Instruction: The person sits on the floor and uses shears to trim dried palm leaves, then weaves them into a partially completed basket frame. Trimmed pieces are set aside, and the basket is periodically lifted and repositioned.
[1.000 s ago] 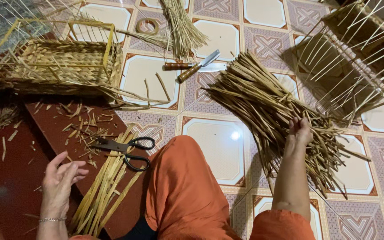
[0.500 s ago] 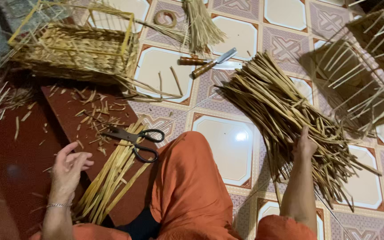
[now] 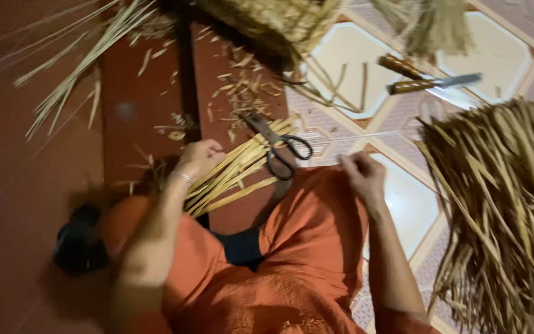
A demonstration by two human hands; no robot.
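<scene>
Your left hand (image 3: 198, 159) is curled closed on a bundle of pale strips (image 3: 237, 174). The bundle lies low, across your left knee and the red floor (image 3: 32, 204), and its long axis goes from lower left, at your hand, up to the right, where the ends fan out beside the scissors (image 3: 277, 143). The scissors lie just at the far end of the strips, with the black loops toward your knee and the blades pointing up and left.

Your right hand (image 3: 361, 174) is over your right knee, fingers closed together. A very thin pale strand runs from it toward the right, but the picture is blurred and I cannot tell if you really pinch it.

To your right a big heap (image 3: 502, 216) of darker strips lies on the patterned tiles (image 3: 403, 204). Farther away a knife (image 3: 434, 81) with a brown handle lies on the tiles, its blade pointing right. At the top edge is a woven basket (image 3: 273, 21), and cut scraps (image 3: 236, 80) are scattered on the red floor under it. More loose strips (image 3: 81, 62) lie at the upper left.
</scene>
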